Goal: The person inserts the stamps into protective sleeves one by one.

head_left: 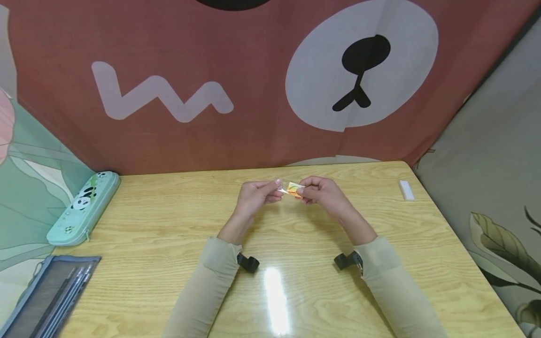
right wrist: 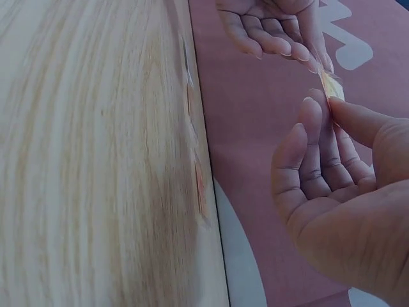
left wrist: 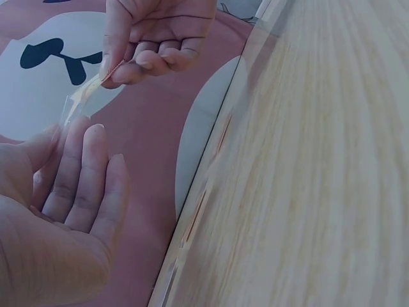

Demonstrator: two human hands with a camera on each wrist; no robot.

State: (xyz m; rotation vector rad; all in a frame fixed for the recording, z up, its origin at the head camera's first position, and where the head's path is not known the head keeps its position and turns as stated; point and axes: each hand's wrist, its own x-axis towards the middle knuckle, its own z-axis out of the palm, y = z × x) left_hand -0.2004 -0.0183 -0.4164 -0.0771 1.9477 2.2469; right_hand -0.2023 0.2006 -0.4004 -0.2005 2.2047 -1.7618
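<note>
Between the two hands, above the far part of the wooden table (head_left: 177, 220), is a small clear plastic packet (head_left: 292, 188) with yellow and orange print. My left hand (head_left: 257, 196) pinches its transparent left end between thumb and finger. At the printed right end, my right hand (head_left: 324, 193) grips with thumb and forefinger. Seen from the left wrist, the packet (left wrist: 82, 94) stretches nearly edge-on from one hand to the other. The right wrist view shows the right thumb pressed against the printed part of the packet (right wrist: 333, 88), while the other right fingers are loosely bent.
A mint pencil case (head_left: 86, 209) with pandas lies at the table's left edge. Nearer on that side is a blue-edged mesh pouch (head_left: 55, 295) holding slim sticks. A small white block (head_left: 406, 190) sits at far right. Behind the table hangs a reddish-brown cloth (head_left: 253, 136).
</note>
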